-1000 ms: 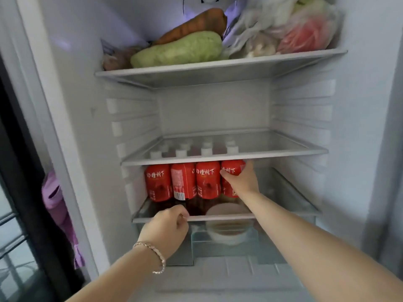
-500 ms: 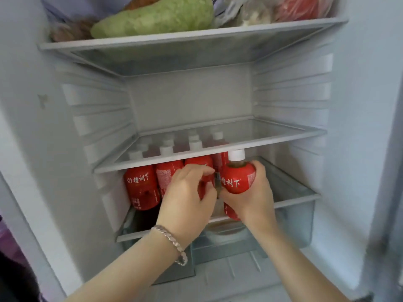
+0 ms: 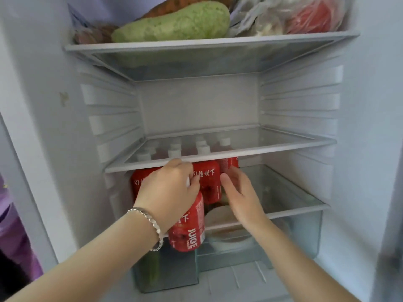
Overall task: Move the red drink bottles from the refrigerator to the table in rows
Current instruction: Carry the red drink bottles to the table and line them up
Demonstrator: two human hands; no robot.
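Note:
Several red drink bottles (image 3: 207,182) with white caps stand in rows on the refrigerator's lower glass shelf (image 3: 294,211), under the middle glass shelf (image 3: 272,147). My left hand (image 3: 168,188) grips one red bottle (image 3: 187,227) by its top and holds it in front of the shelf edge; its label reads JUICE. My right hand (image 3: 239,192) holds nothing. Its fingers are straight and reach in, with the tips at the rightmost front bottle (image 3: 229,166). The caps of the back rows show through the middle shelf.
The top shelf carries a green gourd (image 3: 174,25), a carrot and bagged food (image 3: 305,16). A white bowl (image 3: 229,238) and a clear drawer (image 3: 305,236) lie below the bottle shelf. The right part of the bottle shelf is bare glass.
My right hand pulled a bottle off the shelf and passed it to my left hand, which now holds it by the top. My right hand let go and reaches back to the shelf.

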